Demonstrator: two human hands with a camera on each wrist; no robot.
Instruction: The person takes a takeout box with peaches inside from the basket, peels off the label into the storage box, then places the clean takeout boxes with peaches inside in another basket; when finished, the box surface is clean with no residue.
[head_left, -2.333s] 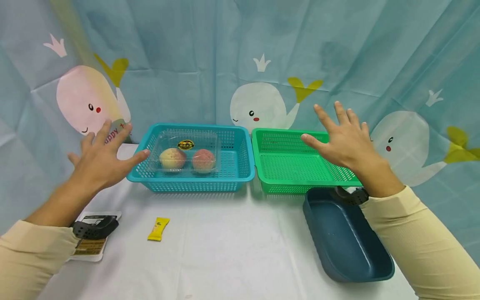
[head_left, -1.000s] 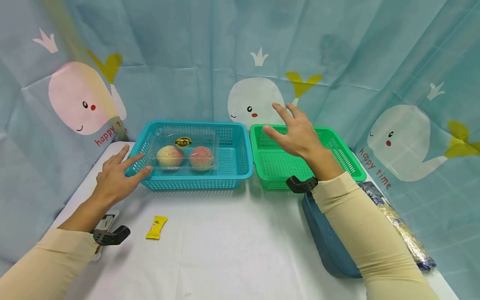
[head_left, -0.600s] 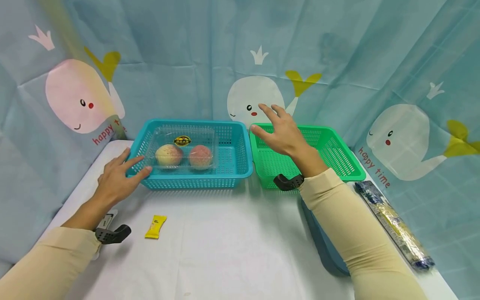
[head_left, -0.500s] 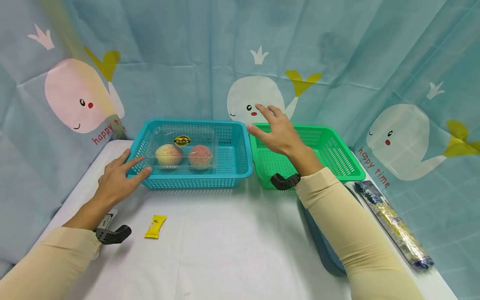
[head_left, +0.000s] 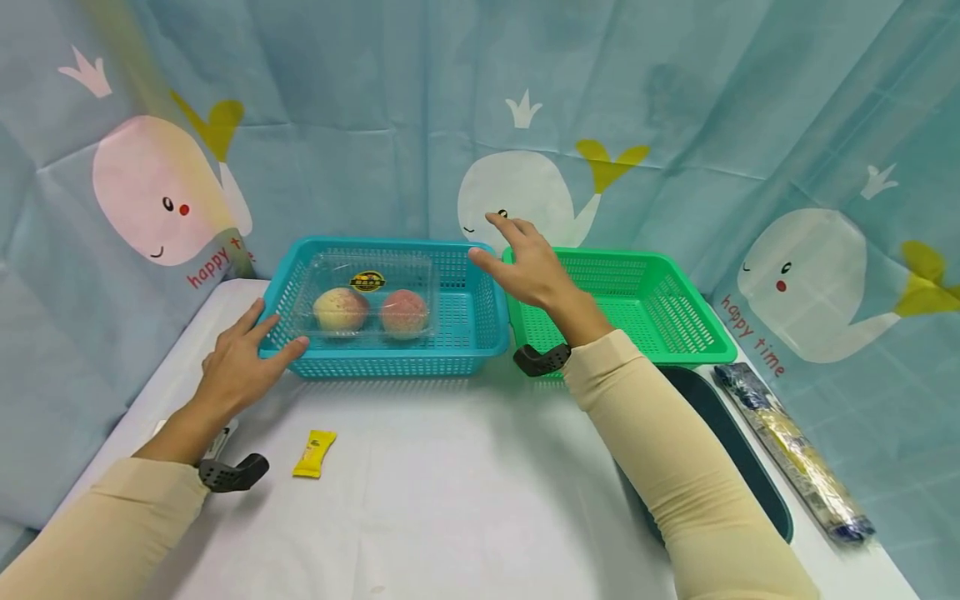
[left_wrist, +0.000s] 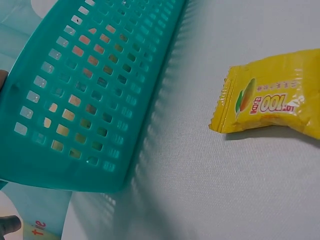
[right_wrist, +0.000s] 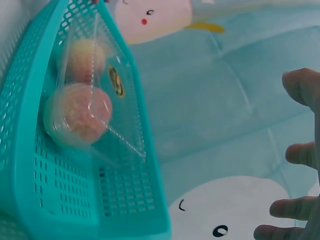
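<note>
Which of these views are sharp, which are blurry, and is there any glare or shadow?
Head view: sharp, evenly lit, edges bowed by the wide lens. Left wrist view: crisp candy wrapper, soft shadow beside the blue basket. Right wrist view: fingers blurred, glare streaks on the clear box.

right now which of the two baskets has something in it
The blue basket, on the left: it holds a clear box of peaches. The green basket beside it is empty.

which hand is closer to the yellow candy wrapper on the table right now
Left. The left hand rests against the blue basket's front left corner, just up and left of the yellow wrapper. The right hand hovers over the basket's far right rim, well beyond the wrapper.
</note>
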